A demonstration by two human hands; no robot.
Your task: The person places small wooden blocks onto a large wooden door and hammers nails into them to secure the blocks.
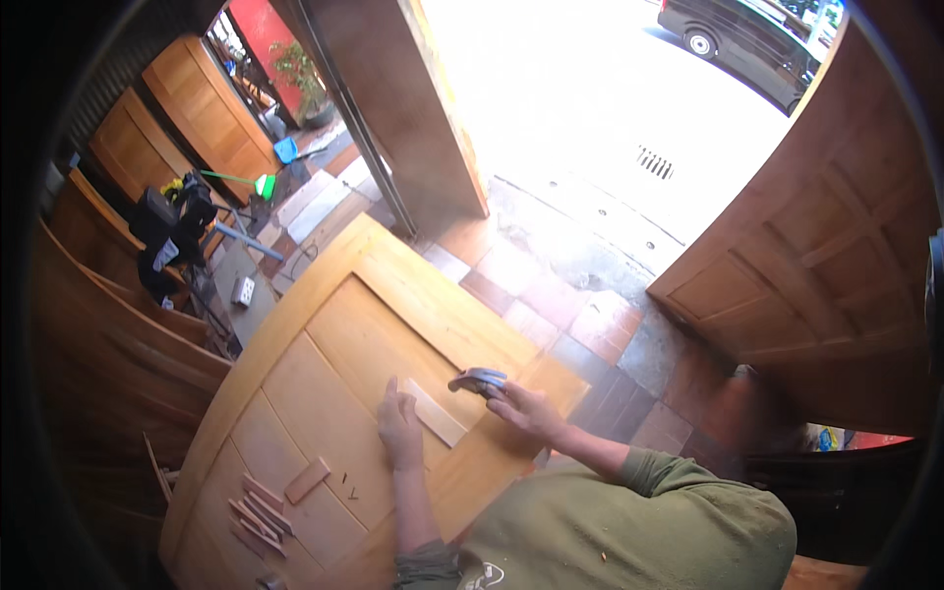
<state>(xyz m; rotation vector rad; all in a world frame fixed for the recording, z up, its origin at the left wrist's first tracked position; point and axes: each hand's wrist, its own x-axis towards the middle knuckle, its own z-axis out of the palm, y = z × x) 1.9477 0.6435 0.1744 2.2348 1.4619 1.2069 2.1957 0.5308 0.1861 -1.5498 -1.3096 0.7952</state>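
Note:
My right hand (532, 412) is closed around a claw hammer (479, 381), gripped close to its dark metal head, above a wooden door panel (295, 393). My left hand (400, 433) is beside a pale wood strip (436, 413) lying on the panel. Its fingers are drawn together with the tips pointing away from me; whatever is between them is too small to tell. Left of that hand lie a few small dark nails (350, 487), a short wood block (308, 480) and several thin wood pieces (261, 516).
Wooden doors (211, 108) lean at the far left, near a green broom (265, 186), a blue dustpan (285, 149) and a dark machine (172, 221). A panelled door (816, 256) stands at right. Beyond the tiled floor (551, 290), a dark van (742, 44) is parked in the bright street.

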